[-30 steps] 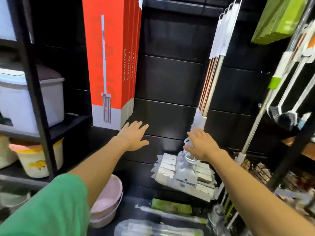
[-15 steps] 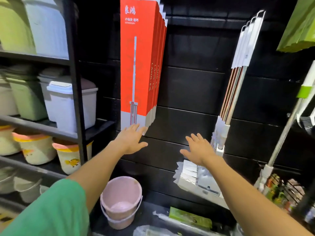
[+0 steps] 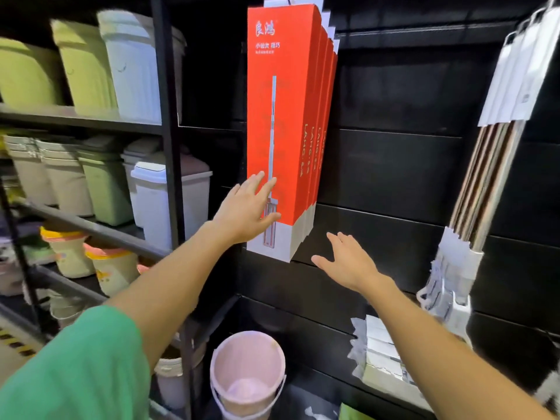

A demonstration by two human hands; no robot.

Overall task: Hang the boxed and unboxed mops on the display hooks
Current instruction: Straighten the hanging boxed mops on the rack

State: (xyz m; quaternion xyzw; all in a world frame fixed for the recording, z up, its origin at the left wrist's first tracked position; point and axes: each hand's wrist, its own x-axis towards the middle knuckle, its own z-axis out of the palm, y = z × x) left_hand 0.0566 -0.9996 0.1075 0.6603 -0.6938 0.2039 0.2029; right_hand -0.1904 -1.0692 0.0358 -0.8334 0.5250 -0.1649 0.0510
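Observation:
Several tall orange mop boxes [image 3: 285,116] hang in a row from a hook on the black slatted wall. My left hand [image 3: 247,209] lies flat with straight fingers against the lower front of the front box. My right hand [image 3: 348,262] is spread open just below and right of the boxes' white bottoms, holding nothing. To the right, several unboxed mops [image 3: 497,153] with white sleeves and striped handles hang from another hook, their flat heads [image 3: 381,350] low against the wall.
A black metal shelf rack [image 3: 169,147] on the left holds green and white lidded bins and small pails. A pink bucket [image 3: 247,371] stands on the floor below the boxes. Packaged items lie low at the right.
Both hands rose and shifted left: the left hand went from below the boxes onto the front box, and the right hand left the unboxed mops for the boxes' bottom edge. The view tilted up.

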